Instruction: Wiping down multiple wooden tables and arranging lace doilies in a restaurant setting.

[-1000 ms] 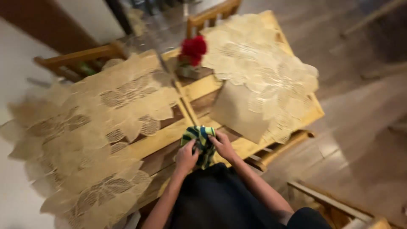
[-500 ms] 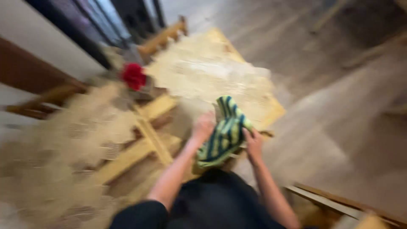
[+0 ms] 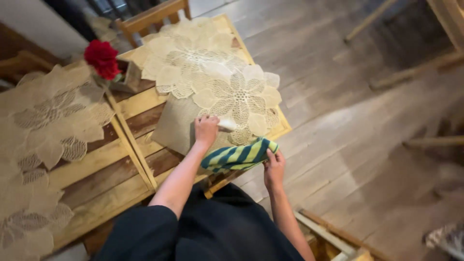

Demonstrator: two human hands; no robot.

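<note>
The striped cloth (image 3: 239,155) — green, yellow and dark blue — hangs bunched in the air just off the near corner of the wooden table (image 3: 96,166), its long axis running from about 8 o'clock up to 2 o'clock, low end by the left forearm and high end by the right fingers. The right hand (image 3: 273,166) sits just below it, at its 5 o'clock, fingers closed round the upper right end, so this hand carries it. The left hand (image 3: 207,130) lies at the cloth's 11 o'clock, near it but not on it — it rests on the lace mat (image 3: 212,72), fingers curled over a pale folded-up edge of the mat (image 3: 227,125), pinching or lifting it; how tightly it grips I cannot tell. That turned-back corner shows the mat's plain beige underside spread toward 9 o'clock from the hand. The cloth is therefore nearer the right hand, with the left forearm crossing just above its lower end. Farther out, at 10 o'clock, a small pot with a red flower (image 3: 102,59) stands between this mat and a second lace mat (image 3: 43,121) on the left part of the table. A wooden chair (image 3: 150,17) stands at the far edge, at 12 o'clock, and grey plank floor (image 3: 348,116) fills the right
</note>
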